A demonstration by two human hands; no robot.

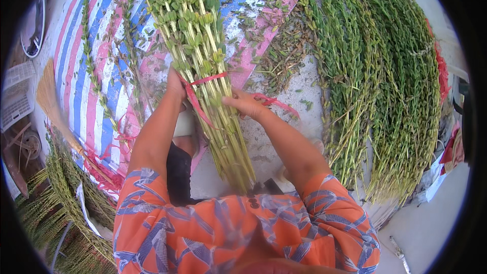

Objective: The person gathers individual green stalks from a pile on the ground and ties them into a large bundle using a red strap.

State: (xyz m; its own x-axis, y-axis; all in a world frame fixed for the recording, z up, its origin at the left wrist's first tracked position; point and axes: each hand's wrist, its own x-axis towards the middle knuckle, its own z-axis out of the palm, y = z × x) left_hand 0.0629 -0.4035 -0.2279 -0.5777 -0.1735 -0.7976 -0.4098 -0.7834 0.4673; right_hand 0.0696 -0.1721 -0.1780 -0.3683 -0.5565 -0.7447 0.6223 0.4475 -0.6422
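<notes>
A bundle of cut sesame-like stalks with green pods (198, 45) stands tilted before me, its bare stem ends near my body and its pods pointing away. Pink plastic ribbon (207, 79) crosses the stems at mid-length, with a strand hanging down the front. My left hand (177, 85) grips the bundle's left side at the ribbon; its fingers are partly hidden behind the stems. On the right side, just below the ribbon, my right hand (243, 102) holds the stems with the thumb in front. Another ribbon length (277, 102) trails to the right beside that hand.
Many green stalks (365, 64) lie in a large heap at right. A striped woven sheet (76, 72) with loose stalks and leaf litter covers the ground at left and ahead. A straw broom (57, 110), pink ribbon tangles, a white crate (17, 99) and more stalks (68, 186) are at left.
</notes>
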